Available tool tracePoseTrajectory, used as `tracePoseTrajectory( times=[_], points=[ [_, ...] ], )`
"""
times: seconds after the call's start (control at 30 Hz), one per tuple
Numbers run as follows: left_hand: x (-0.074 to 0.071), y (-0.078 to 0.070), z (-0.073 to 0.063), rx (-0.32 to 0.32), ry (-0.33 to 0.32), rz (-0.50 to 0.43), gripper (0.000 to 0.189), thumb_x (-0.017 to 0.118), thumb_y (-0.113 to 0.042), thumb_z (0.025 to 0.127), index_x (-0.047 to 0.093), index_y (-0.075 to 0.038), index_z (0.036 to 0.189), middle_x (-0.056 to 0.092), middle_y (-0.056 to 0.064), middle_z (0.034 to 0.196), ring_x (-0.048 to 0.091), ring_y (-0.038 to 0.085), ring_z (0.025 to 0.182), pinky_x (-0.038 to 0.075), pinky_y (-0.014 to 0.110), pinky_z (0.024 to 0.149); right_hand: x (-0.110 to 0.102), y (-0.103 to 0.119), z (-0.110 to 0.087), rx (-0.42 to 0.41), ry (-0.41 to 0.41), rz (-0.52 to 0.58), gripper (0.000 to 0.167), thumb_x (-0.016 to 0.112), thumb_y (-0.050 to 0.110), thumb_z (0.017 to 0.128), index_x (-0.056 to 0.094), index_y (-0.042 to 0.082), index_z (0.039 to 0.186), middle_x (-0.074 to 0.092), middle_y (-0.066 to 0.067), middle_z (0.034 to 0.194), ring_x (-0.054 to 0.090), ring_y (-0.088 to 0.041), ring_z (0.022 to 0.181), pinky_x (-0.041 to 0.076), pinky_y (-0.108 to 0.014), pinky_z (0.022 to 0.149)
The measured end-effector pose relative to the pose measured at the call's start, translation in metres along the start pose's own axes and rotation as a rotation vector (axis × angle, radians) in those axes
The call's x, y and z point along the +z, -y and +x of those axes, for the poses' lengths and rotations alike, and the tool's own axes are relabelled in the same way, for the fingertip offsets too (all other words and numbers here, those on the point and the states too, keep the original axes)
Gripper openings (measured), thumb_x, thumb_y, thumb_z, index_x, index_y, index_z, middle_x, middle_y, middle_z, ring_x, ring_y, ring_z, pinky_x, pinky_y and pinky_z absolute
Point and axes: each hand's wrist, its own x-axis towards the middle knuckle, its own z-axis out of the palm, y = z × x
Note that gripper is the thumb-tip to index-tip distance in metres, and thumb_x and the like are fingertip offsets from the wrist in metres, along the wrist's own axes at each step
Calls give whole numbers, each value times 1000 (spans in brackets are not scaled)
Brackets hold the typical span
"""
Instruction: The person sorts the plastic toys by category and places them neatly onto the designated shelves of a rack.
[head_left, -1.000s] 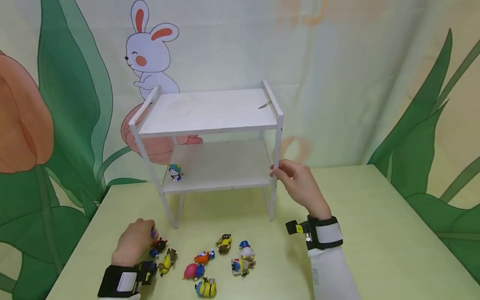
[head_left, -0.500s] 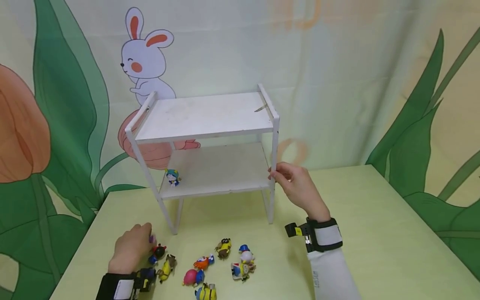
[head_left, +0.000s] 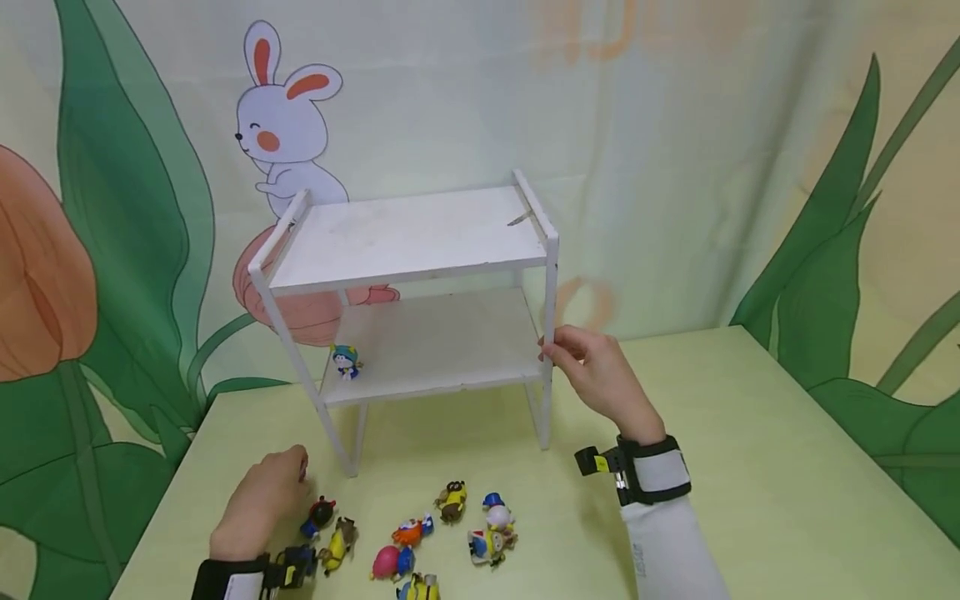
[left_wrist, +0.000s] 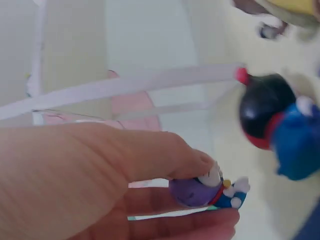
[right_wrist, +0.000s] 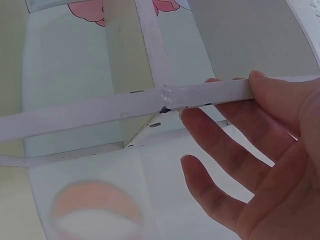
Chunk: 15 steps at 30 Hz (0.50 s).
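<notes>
Between thumb and fingers, my left hand (head_left: pixel 264 493) pinches a small toy figure (left_wrist: pixel 196 192) with a purple head and blue body, close above the table at the front left. In the head view that figure is mostly hidden by the hand. Beside it lie a black-and-red-headed figure (head_left: pixel 320 516) and a yellow figure (head_left: pixel 339 543). My right hand (head_left: pixel 596 367) grips the front right post of the white two-tier shelf (head_left: pixel 420 233), thumb and fingers on either side. On the lower tier's left end stands a figure in a teal hat (head_left: pixel 346 362).
Several more figures lie at the front middle: an orange one (head_left: pixel 412 531), a pink-headed one (head_left: pixel 392 562), a brown-and-yellow one (head_left: pixel 452 502), a blue-hatted one (head_left: pixel 497 510) and a yellow-and-blue one (head_left: pixel 491 546). The shelf's legs stand on the pale green table (head_left: pixel 750 467).
The camera view has shifted slightly, lowering the shelf in the picture. My left hand keeps the purple-headed figure and has moved slightly away from the black-and-red-headed one. My right hand stays on the post.
</notes>
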Motion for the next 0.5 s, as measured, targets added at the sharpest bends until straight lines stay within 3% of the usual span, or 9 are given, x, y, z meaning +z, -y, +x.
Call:
tracePoseTrajectory(
  times=[0.13,0.23,0.37,0.5],
  points=[
    [-11,-11,1,96,-20,-41,13,60,0,90,60,5,102,62,11,85,51,21,69,46,39,62,-2,1,3,-4,-9,-18,17,61,15,98,70,2,105,72,-4,96,68,-21,92,54,-46,79],
    [-19,-20,-3,136,26,-113,23,59,0,92,61,5,115,59,9,85,50,20,69,44,36,61,-2,2,2,6,-8,-11,16,62,14,97,71,2,104,71,-3,96,68,-20,91,54,-45,79],
    [-25,-30,-11,166,104,-233,22,59,-1,94,62,2,116,51,5,81,47,18,66,39,32,58,0,2,0,10,5,1,17,62,14,98,71,1,104,72,-4,95,68,-21,92,54,-46,80],
    [-31,-38,-16,221,110,-360,18,58,-4,95,61,-1,113,58,7,89,51,18,66,44,30,56,1,2,-1,-6,-13,-13,17,62,14,97,70,1,104,72,-5,96,68,-22,92,54,-48,80]
  ],
)
